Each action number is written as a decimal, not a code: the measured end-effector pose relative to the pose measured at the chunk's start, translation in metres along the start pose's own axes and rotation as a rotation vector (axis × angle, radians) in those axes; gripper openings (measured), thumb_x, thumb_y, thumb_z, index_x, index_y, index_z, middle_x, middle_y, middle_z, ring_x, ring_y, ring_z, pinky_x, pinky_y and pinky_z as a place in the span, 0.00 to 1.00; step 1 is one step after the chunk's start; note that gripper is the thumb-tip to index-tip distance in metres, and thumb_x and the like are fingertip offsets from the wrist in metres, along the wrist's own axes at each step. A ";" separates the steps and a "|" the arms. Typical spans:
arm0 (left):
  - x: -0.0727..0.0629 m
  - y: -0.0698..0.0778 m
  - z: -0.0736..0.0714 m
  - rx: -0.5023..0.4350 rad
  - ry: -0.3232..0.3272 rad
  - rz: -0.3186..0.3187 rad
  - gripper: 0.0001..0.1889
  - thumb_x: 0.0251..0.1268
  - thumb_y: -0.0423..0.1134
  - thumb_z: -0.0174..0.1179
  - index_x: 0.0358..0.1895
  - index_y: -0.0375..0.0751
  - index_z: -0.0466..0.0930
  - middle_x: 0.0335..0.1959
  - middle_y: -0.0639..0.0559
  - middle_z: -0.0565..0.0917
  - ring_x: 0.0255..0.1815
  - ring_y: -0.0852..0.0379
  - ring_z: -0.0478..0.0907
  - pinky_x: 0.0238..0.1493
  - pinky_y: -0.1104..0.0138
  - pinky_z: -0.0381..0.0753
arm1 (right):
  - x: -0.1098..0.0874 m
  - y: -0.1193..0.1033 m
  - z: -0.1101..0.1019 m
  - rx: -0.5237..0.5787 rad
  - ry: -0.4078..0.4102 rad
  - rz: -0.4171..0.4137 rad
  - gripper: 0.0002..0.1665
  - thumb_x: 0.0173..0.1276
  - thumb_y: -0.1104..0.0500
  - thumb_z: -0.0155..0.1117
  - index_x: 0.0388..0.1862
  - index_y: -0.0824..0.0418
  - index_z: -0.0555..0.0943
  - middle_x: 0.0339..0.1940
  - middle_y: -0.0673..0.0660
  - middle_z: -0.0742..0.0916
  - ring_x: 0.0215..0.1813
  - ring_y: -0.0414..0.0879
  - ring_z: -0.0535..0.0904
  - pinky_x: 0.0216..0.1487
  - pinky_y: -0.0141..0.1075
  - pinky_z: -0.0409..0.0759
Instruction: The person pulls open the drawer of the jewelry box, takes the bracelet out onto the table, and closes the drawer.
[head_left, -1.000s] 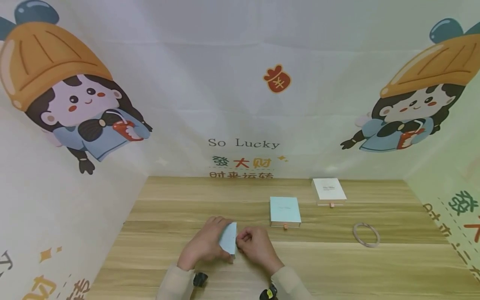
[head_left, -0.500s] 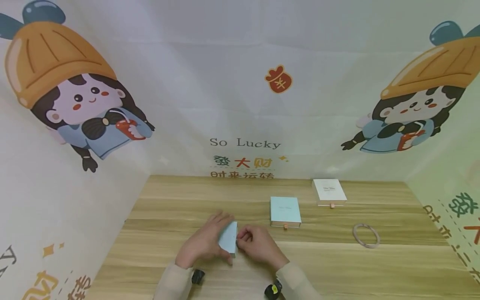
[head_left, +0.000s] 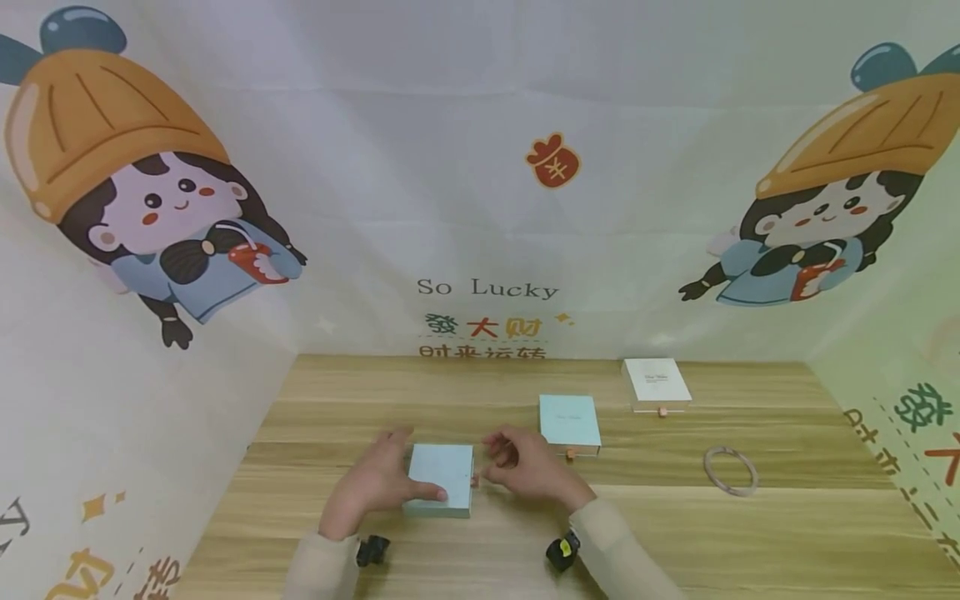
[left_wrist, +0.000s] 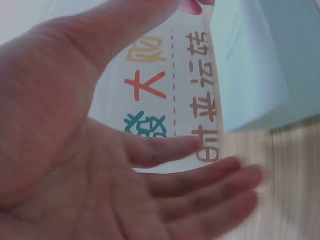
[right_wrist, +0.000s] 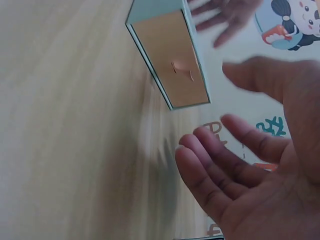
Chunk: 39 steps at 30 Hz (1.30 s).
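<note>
Square pale-blue box, cardboard-looking (head_left: 444, 462), flat on light wood-grain table (head_left: 637, 542), between both hands, small pinkish pull tab (head_left: 475, 481) on its right-facing side. From right wrist: flat tan drawer face (right_wrist: 162, 50) framed by the blue shell, tab near its middle. Left hand (head_left: 378, 479) at the box's left side, thumb over the top face in head view, fingers extended and relaxed, no grip; thumb contact with the top: cannot tell. Right hand (head_left: 528, 467) just beside the tab, fingers loosely bent, clear gap between thumb and fingers, nothing gripped. Just behind right hand: square mint-blue box (head_left: 568, 417), flat, small orange tab (head_left: 571, 454) toward the near side. Farther back and right, near the wall: square white box (head_left: 657, 379) with small dark lettering, pinkish tab (head_left: 663, 412) also toward the near side. Right of both, well apart from the hands: thin pale pinkish-grey ring (head_left: 741, 492), flat on the table. Cream sleeves (head_left: 322, 567) on both arms, black wrist devices (head_left: 372, 550). Around the table: white printed backdrop (head_left: 375, 208).
</note>
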<state>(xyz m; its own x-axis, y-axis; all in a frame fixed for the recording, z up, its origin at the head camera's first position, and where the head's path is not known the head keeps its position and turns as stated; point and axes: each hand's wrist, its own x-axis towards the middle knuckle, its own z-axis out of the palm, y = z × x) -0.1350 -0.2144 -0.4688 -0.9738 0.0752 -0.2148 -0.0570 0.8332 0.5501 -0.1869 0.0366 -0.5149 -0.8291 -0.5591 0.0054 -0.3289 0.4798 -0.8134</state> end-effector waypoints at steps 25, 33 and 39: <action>0.008 -0.008 0.004 -0.083 -0.070 -0.080 0.27 0.38 0.39 0.85 0.42 0.36 0.80 0.37 0.48 0.83 0.37 0.52 0.77 0.39 0.61 0.78 | 0.021 0.000 0.003 -0.022 -0.127 0.001 0.29 0.57 0.50 0.81 0.57 0.56 0.84 0.49 0.50 0.88 0.51 0.45 0.83 0.52 0.37 0.83; 0.013 -0.027 0.001 -0.173 -0.049 -0.015 0.24 0.38 0.35 0.83 0.43 0.39 0.83 0.35 0.48 0.83 0.37 0.53 0.78 0.38 0.63 0.77 | 0.017 0.001 0.008 -0.003 -0.082 -0.004 0.21 0.58 0.51 0.81 0.48 0.53 0.86 0.40 0.46 0.88 0.42 0.37 0.82 0.47 0.31 0.82; 0.018 -0.043 -0.001 -0.260 -0.036 0.023 0.24 0.42 0.33 0.82 0.47 0.39 0.85 0.41 0.48 0.85 0.42 0.53 0.80 0.45 0.60 0.81 | 0.013 0.002 0.014 0.022 -0.033 -0.014 0.14 0.61 0.53 0.79 0.44 0.54 0.86 0.37 0.47 0.88 0.39 0.37 0.82 0.42 0.29 0.82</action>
<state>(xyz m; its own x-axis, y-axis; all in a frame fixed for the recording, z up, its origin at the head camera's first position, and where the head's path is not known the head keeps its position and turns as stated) -0.1505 -0.2492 -0.4953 -0.9673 0.1162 -0.2255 -0.0936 0.6627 0.7430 -0.1917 0.0209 -0.5253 -0.8090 -0.5878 -0.0021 -0.3302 0.4574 -0.8257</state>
